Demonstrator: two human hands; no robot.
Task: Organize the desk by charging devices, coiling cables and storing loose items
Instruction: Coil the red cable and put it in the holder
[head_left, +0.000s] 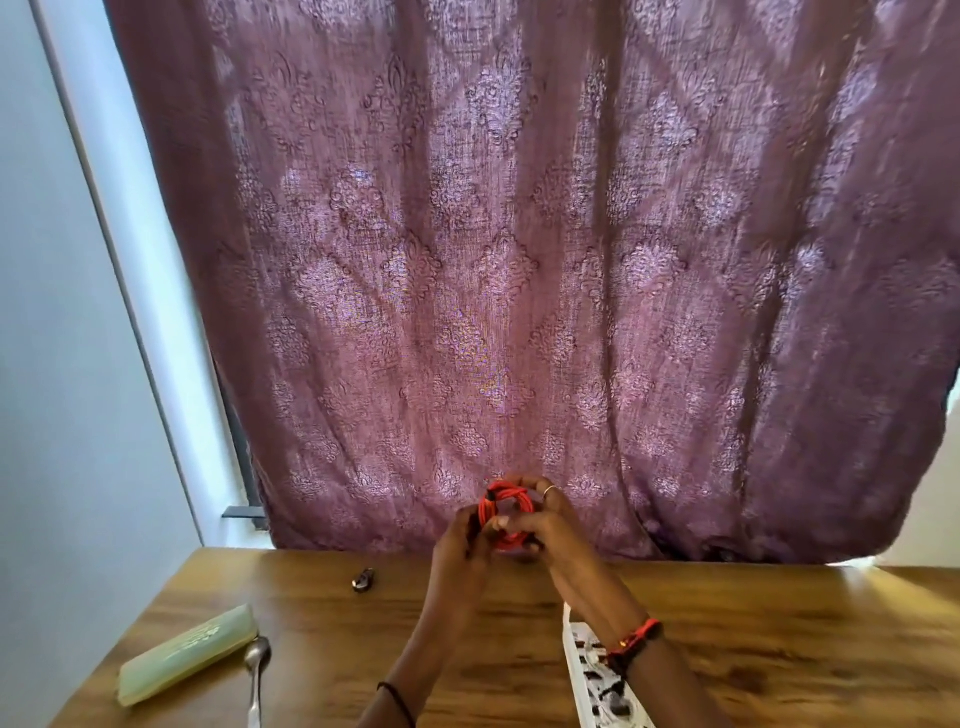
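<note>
Both hands are closed on a red cable (511, 503) wound into a small coil: the left hand (460, 545) grips its left side with curled fingers, and the right hand (548, 530) wraps over the top and right side, one finger hooked through the loop from below. The coil is held in the air beyond and to the left of the white power strip (584, 660), above the far edge of the wooden desk (753, 649) and in front of the purple patterned curtain (519, 260) that hangs behind the strip. A thin ring (549, 489) shows on a finger of the right hand. The right forearm crosses over the strip's far end, a red thread bracelet (638, 635) on its wrist lying right above the sockets. The strip lies flat on the desk, running toward the near edge, with dark marks or plugs in its sockets that are too blurred to tell apart. Left of the strip the left forearm rises from the near edge, a thin black band (399, 699) round it. Further left of the strip and toward the curtain lies a small dark object (363, 580), too small to identify. Well to the left of the strip a metal spoon (257, 656) lies with its bowl pointing away, and just beyond it, close beside its bowl, a pale green flat case (189, 653) lies at a slant.
</note>
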